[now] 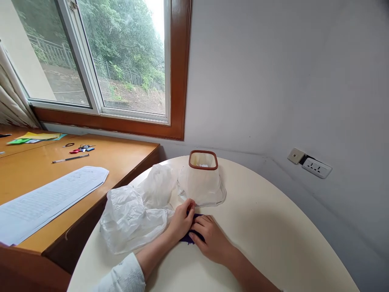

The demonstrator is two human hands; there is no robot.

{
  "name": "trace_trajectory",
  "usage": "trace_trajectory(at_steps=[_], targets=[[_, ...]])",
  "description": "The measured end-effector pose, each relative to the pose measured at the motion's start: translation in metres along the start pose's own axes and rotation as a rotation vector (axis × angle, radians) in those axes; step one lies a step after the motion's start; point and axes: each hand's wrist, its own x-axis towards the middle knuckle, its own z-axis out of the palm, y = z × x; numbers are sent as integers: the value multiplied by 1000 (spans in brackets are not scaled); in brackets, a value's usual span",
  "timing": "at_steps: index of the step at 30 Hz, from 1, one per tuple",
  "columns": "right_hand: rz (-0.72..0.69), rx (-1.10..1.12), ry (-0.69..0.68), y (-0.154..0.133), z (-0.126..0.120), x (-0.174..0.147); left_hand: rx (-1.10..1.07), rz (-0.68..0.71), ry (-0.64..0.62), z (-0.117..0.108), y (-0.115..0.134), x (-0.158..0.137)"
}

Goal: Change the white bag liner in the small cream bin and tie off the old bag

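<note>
A small piece of dark purple cloth lies on the round white table, mostly covered by my hands. My left hand is closed at the cloth's upper left side, thumb and fingers drawn together; what lies between its fingertips is hidden. My right hand rests over the cloth with bent fingers on it and the thumb near its lower edge. Just beyond the hands stands a bin with a brown rim, lined with a white bag and with some pale scraps inside.
Crumpled white plastic bags lie left of my forearm. The wooden desk at left holds a stack of papers, a pen, keys and coloured sheets. A wall with sockets borders the table.
</note>
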Motion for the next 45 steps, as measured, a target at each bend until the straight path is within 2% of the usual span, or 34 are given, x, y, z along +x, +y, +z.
trace_trajectory(at_steps=[7,9,14,17,20,23,27,32,38,41,45], targets=[[-2,2,84,5,4,-1,24,19,-118,3,2,1],[14,19,130,6,4,-1,23,23,-114,2,2,1],[31,18,360,15,-2,7,-11,1,-40,2,0,0],[-14,-76,482,23,-11,23,61,36,-69,3,0,0],[-23,-245,548,29,-24,47,213,92,-117,4,3,-1],[72,-390,547,33,-39,73,364,122,-154,3,6,-3],[158,-436,477,39,-48,91,517,146,-181,2,9,-3],[152,-427,435,44,-49,91,646,161,-187,2,7,-1],[136,-404,406,43,-58,88,694,147,-181,3,1,-1],[126,-358,370,42,-66,87,689,138,-162,3,0,-1],[180,-282,273,36,-86,82,654,115,-92,0,5,-2]])
